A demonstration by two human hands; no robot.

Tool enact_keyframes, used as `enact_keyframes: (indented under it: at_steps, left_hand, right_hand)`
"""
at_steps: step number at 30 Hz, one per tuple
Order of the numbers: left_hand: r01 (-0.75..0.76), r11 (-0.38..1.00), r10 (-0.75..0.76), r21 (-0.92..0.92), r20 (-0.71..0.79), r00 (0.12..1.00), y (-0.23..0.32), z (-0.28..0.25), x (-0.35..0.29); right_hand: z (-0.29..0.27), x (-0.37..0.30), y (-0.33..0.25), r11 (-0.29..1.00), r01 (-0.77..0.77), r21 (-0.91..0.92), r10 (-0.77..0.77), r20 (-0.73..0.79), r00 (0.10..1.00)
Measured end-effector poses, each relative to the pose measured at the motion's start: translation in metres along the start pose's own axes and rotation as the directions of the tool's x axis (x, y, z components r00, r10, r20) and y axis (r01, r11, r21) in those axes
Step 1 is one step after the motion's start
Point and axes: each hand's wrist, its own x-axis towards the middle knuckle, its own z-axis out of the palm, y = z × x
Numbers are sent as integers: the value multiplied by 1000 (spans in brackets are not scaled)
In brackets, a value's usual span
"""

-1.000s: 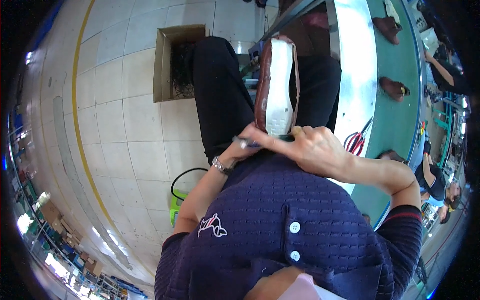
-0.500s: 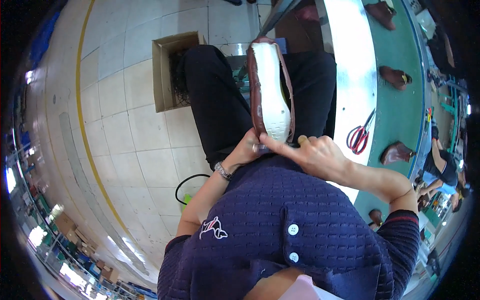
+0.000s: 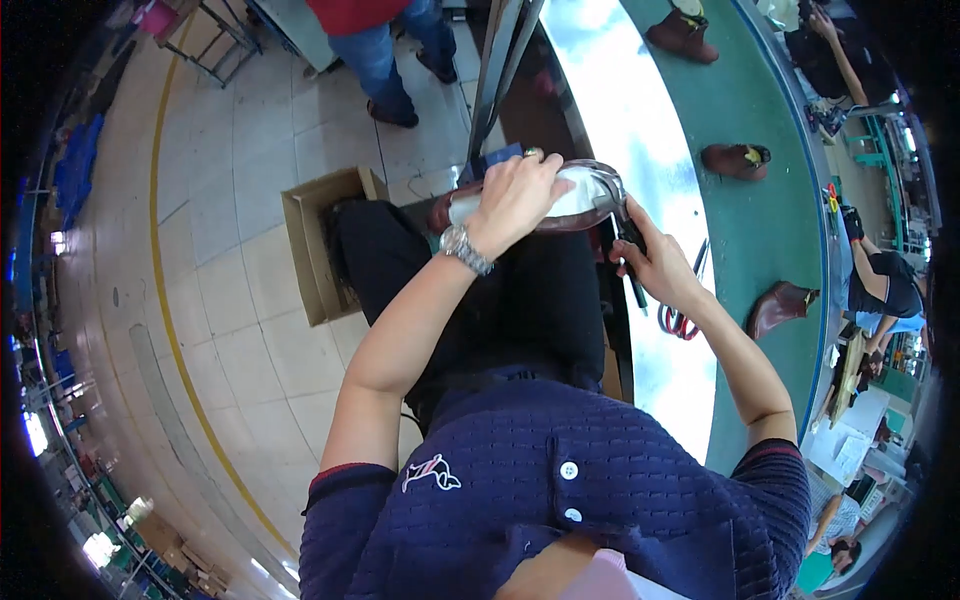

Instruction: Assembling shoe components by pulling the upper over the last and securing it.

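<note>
My left hand (image 3: 515, 195) is clasped over a brown shoe with a white sole (image 3: 580, 195), holding it sideways above my lap. A metal watch sits on that wrist. My right hand (image 3: 655, 262) is at the shoe's right end and grips a thin dark pen-like tool (image 3: 630, 270) whose tip points down. Most of the shoe's upper is hidden under my left hand.
An open cardboard box (image 3: 315, 250) stands on the tiled floor to my left. A green conveyor belt (image 3: 760, 210) on the right carries brown shoes (image 3: 735, 160) (image 3: 780, 308). Red-handled scissors (image 3: 680, 318) lie on its metal edge. A person in jeans (image 3: 385, 50) stands ahead; other workers sit far right.
The shoe has turned from lengthwise on my lap to sideways and lifted farther from my body. My left hand now covers it from above; my right hand moved to its right end.
</note>
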Motion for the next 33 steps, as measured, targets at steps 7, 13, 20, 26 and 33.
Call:
enact_keyframes:
  at_steps: [7,13,20,26,33]
  left_hand:
    - [217,972,-220,-94,-30,975,-10,2,26]
    - [110,994,-110,-4,-73,991,26,7,-24]
    - [27,1000,-26,5,-127,992,29,12,-30]
    - [-30,1000,29,-2,-175,984,24,14,-32]
    - [-190,939,235,286,-129,963,10,19,-42]
  right_hand:
    - [-35,36,-20,937,-56,344,-31,242,970]
    - [-57,60,-49,984,-126,122,52,485,873]
    - [-1,26,-9,976,207,-63,-207,6,978]
    - [-3,33,8,929,319,-190,-322,13,946]
    - [-25,25,-20,644,282,-711,-300,105,948]
